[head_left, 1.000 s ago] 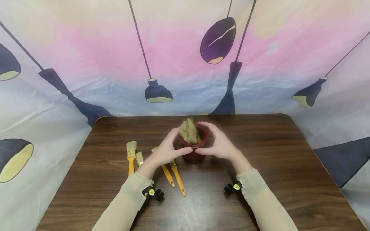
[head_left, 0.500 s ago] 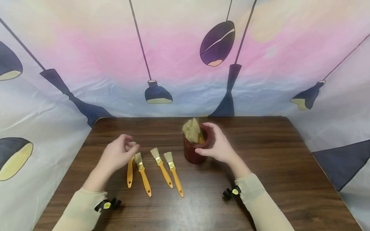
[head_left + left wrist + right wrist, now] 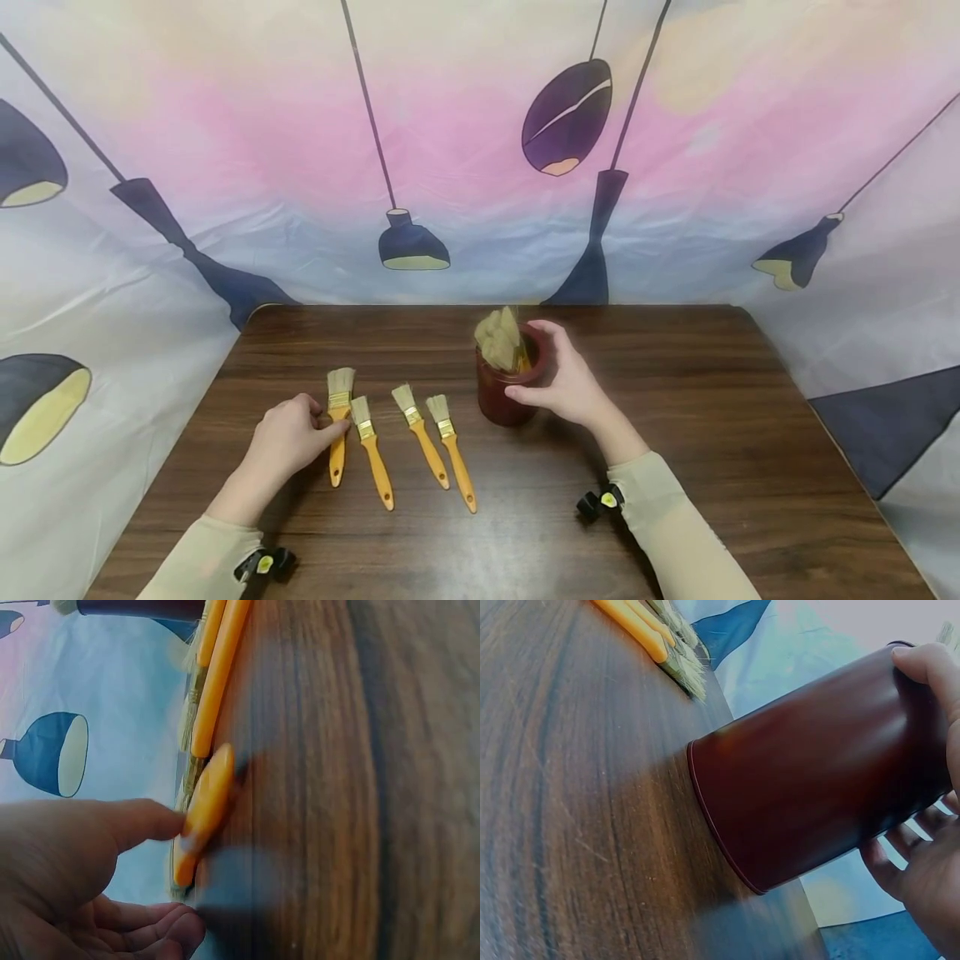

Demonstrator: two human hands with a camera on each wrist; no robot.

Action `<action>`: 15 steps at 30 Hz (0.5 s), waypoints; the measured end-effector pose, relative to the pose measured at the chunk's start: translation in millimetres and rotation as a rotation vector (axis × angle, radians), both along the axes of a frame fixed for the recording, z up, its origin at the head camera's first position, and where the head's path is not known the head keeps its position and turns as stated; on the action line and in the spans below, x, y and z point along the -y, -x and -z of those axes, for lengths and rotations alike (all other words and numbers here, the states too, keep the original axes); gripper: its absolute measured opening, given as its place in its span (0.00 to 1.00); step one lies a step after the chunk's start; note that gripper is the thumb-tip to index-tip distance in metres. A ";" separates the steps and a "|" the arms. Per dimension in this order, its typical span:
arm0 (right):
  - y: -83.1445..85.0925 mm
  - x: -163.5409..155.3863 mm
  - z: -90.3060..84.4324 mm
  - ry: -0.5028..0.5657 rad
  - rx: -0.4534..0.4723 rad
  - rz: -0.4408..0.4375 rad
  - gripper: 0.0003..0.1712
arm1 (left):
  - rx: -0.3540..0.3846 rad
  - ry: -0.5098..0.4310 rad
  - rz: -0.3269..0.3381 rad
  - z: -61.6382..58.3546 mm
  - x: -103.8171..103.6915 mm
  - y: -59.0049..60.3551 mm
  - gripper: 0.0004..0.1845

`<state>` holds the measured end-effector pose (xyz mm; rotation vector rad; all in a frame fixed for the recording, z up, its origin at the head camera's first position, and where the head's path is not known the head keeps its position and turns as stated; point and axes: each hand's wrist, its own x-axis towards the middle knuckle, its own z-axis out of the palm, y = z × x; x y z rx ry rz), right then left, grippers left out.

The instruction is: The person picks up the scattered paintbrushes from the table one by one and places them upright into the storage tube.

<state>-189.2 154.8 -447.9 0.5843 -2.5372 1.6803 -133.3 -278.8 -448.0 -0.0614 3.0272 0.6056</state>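
My left hand (image 3: pixel 288 437) is at the leftmost paintbrush (image 3: pixel 338 450), which lies flat on the table with its bristles pointing away. In the left wrist view, the thumb (image 3: pixel 150 821) is right at that brush's orange handle (image 3: pixel 206 799), while the curled fingers sit beside it with a gap. My right hand (image 3: pixel 573 379) grips a dark red cylindrical pot (image 3: pixel 498 398) near its rim, thumb in front and fingers around the far side. Several paintbrushes stand in the pot, their pale bristles (image 3: pixel 498 337) up. The right wrist view shows the pot's base (image 3: pixel 724 832) against the table.
Three more paintbrushes lie between my left hand and the pot: one (image 3: pixel 375 462) beside the leftmost, another (image 3: pixel 423 446) farther right, and a third (image 3: pixel 459 462) nearest the pot. The brown wooden table (image 3: pixel 675 375) ends against a printed cloth backdrop (image 3: pixel 480 150).
My left hand has left the pot, moved left, and come down at the leftmost paintbrush. The right hand has stayed on the pot.
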 end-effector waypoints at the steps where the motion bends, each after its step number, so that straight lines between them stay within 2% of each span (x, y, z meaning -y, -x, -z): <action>1: 0.3 -0.2 0.1 -0.001 -0.001 -0.002 0.61 | -0.004 -0.004 -0.002 0.3 -0.4 0.8 0.27; 8: 0.9 -1.7 1.5 -0.009 0.012 -0.013 0.61 | -0.048 -0.020 -0.055 5.1 3.0 0.2 0.19; 12: 0.5 -2.0 2.0 -0.008 0.008 -0.010 0.61 | -0.075 -0.048 -0.060 6.7 8.5 0.8 0.16; 15: 0.5 -0.7 2.1 -0.006 0.004 -0.017 0.61 | -0.102 -0.087 -0.076 2.1 14.9 2.3 0.15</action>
